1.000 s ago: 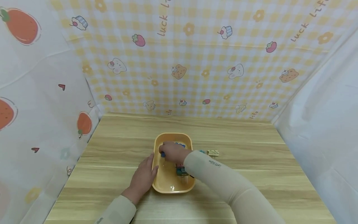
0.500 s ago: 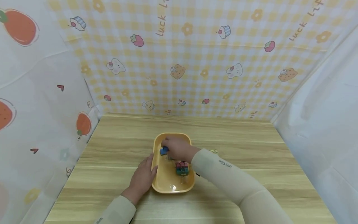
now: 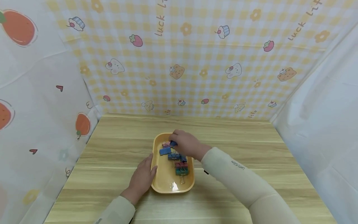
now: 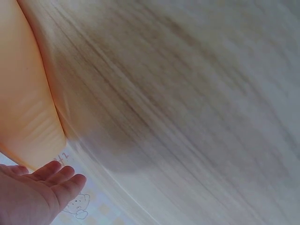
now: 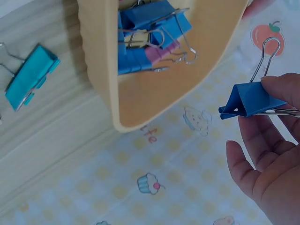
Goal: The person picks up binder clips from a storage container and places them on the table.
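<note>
My right hand (image 3: pixel 185 143) pinches a blue binder clip (image 5: pixel 255 99) between thumb and fingers, over the far end of a yellow-orange plastic tray (image 3: pixel 160 183). One wire handle of this clip stands up in the right wrist view. Inside the tray lie several more binder clips: a blue clip (image 3: pixel 165 151) near the left wall, a pink clip (image 3: pixel 166 144) behind it, and a green clip (image 3: pixel 181 171) to the right. My left hand (image 3: pixel 141 177) rests against the tray's left side, fingers extended along the outer wall (image 4: pixel 28 89) and thumb at the rim.
A teal binder clip (image 5: pixel 32 77) lies on the wood-grain tabletop (image 3: pixel 237 133) outside the tray, to its right. Behind the table hangs a checked cloth (image 3: pixel 207 56); white cloth closes off both sides.
The right hand has moved right and away from me, a blue clip in its fingers, uncovering the clips in the tray. The left hand has stayed at the tray's side.
</note>
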{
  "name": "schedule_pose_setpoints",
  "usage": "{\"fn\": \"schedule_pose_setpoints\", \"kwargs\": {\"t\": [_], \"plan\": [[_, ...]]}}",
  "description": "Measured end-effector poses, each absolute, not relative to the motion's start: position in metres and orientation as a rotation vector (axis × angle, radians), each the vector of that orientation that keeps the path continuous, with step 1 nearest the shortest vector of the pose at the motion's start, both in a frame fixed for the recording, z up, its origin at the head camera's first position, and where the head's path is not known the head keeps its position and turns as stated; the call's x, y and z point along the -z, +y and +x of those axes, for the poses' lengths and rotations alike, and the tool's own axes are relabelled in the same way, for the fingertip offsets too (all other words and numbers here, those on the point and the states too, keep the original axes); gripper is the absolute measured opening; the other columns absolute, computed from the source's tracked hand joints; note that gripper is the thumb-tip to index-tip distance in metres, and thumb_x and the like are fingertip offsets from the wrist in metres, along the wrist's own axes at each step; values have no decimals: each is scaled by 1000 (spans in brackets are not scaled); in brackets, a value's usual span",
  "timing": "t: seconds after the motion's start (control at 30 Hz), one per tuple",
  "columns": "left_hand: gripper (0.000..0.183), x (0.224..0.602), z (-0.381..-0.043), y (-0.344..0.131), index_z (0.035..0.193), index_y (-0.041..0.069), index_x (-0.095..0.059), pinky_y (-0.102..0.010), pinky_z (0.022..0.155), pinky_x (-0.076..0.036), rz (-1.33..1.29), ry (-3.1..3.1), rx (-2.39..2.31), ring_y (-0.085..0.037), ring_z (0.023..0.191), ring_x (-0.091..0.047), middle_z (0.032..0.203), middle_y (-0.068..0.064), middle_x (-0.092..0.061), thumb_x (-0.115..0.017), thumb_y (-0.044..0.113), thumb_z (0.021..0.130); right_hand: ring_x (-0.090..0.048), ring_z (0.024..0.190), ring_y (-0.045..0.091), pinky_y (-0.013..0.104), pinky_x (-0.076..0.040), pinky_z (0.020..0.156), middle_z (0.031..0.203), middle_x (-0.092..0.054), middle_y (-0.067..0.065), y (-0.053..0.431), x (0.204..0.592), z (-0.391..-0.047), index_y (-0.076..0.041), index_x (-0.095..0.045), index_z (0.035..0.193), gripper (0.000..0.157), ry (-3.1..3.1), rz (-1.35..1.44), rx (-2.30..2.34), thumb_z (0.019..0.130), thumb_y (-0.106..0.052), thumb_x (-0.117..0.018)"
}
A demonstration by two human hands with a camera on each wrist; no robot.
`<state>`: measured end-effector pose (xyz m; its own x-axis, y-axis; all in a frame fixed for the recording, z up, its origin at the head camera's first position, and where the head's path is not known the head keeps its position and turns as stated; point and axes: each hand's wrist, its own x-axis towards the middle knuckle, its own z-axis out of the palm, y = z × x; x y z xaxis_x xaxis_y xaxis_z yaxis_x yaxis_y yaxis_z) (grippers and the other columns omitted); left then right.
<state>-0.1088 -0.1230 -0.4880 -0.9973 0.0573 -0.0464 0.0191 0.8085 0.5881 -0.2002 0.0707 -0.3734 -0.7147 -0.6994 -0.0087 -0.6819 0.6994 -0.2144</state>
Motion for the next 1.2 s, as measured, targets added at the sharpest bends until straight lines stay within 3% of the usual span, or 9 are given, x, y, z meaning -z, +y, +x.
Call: {"fn": "schedule_pose_setpoints", "kwargs": {"t": [0.33,1.2], "plan": [[61,490,-110,-123,151,1,-26,-55,108,-35,61,2925,-952,-40,134,-39,144,-24,-43,-49,27,101,-62,99,21,34,-54,87,113,-60,8,98,370,-204,-4,-66,118,31,2834,-1073,363,87,-4,-67],[61,489,-109,-122,150,-1,-27,-55,106,-37,77,2933,-969,-42,132,-41,143,-25,-44,-50,26,101,-60,97,26,37,-54,85,107,-60,13,179,387,-214,1,-65,113,25,2888,-946,296,89,1,-63]]}}
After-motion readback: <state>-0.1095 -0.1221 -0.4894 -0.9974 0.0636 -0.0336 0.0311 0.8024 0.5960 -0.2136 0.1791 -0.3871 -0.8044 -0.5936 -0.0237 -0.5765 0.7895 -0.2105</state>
